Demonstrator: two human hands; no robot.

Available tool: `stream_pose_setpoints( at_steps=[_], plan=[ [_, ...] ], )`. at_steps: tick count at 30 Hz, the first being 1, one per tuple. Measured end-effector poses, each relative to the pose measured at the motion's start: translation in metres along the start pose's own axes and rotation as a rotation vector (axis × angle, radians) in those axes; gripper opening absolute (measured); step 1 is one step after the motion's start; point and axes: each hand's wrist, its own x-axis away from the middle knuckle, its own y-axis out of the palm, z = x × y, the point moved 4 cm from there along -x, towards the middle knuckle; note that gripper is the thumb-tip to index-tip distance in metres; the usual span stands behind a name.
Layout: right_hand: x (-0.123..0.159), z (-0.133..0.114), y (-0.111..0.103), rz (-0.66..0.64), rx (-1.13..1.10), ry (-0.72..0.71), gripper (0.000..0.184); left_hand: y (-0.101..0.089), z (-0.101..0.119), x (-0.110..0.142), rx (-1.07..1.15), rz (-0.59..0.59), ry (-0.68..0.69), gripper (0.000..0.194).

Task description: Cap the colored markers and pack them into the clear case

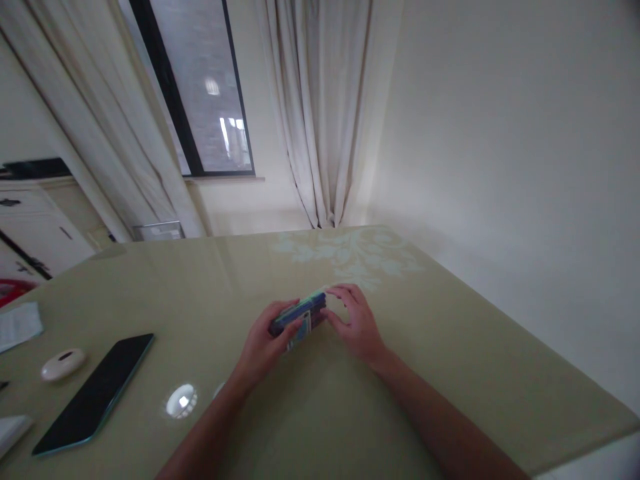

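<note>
A small blue, purple and green box (pixel 306 316) is held tilted just above the table, its right end higher than its left. My left hand (pixel 267 339) is closed around its left end, thumb across the front face and fingers behind. At the other end, my right hand (pixel 356 321) is curled, with thumb and fingertips pinching the box's right edge. The print on the box is too blurred to read, and its left end is partly covered by my left hand.
The glossy table (pixel 450 347) has a pale floral pattern. At left lie a dark tablet (pixel 95 397), a rounded pinkish-white object (pixel 63 365), a paper packet (pixel 20 327) and a white object (pixel 13 430). A wall (pixel 525 167) borders the right side; curtains (pixel 320 100) hang behind.
</note>
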Motion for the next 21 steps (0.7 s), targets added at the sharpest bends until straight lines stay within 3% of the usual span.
stream_pose_setpoints(
  at_steps=[2, 4, 7, 10, 21],
  plan=[
    [-0.004, 0.005, -0.007, -0.018, 0.008, -0.047, 0.046, -0.003, -0.008, 0.001, 0.087, -0.013, -0.112, 0.042],
    [-0.006, 0.009, -0.006, -0.115, -0.034, -0.067, 0.044, -0.003, -0.011, 0.001, 0.118, -0.028, -0.149, 0.045],
    [-0.005, 0.011, -0.003, -0.204, -0.118, -0.053, 0.038, -0.005, -0.008, 0.001, 0.03, 0.028, -0.041, 0.04],
    [-0.004, 0.01, -0.001, -0.196, -0.14, -0.044, 0.037, -0.008, -0.002, 0.0, -0.117, 0.085, 0.096, 0.032],
    [-0.003, 0.008, -0.002, -0.201, -0.179, -0.1, 0.028, -0.007, 0.002, 0.005, -0.249, 0.137, 0.3, 0.027]
  ],
)
